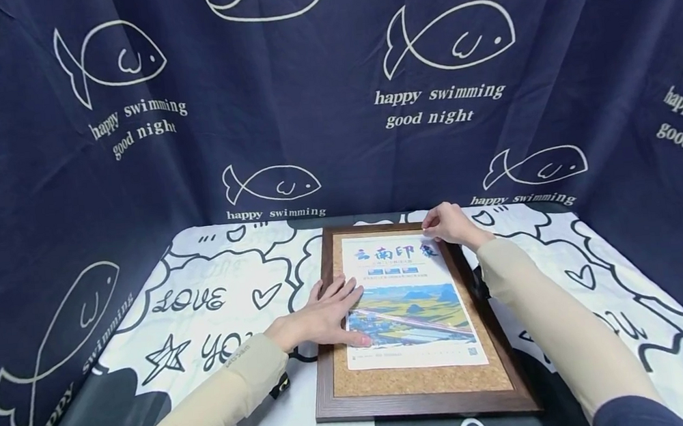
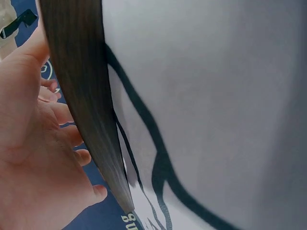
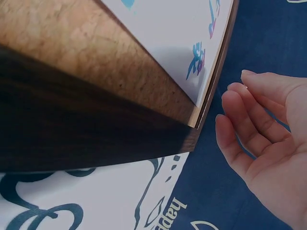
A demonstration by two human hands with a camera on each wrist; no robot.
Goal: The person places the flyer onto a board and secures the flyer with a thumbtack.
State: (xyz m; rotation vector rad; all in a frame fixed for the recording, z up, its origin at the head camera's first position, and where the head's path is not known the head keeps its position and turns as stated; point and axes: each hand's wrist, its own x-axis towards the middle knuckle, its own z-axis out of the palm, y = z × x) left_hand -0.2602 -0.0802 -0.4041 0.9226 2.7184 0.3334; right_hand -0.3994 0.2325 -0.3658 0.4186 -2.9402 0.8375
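A white poster [image 1: 416, 350] with blue brush lettering and a printed landscape lies on a cork board [image 1: 422, 380] in a dark wooden frame [image 1: 428, 403]. My left hand [image 1: 326, 314] rests with spread, straight fingers across the left side of the frame and the poster's left edge. At the top right corner, my right hand [image 1: 450, 223] has its thumb and index finger together, pinching a tiny pale pin-like piece [image 3: 245, 87]. The kind of piece I cannot tell. In the right wrist view the poster's corner lies close to the frame's corner, beside those fingertips.
Under the board is a table with a black-and-white patterned cloth [image 1: 204, 322]. A dark blue curtain [image 1: 330, 90] with fish drawings hangs behind and at both sides. A small black-and-yellow item [image 1: 280, 385] shows by my left wrist.
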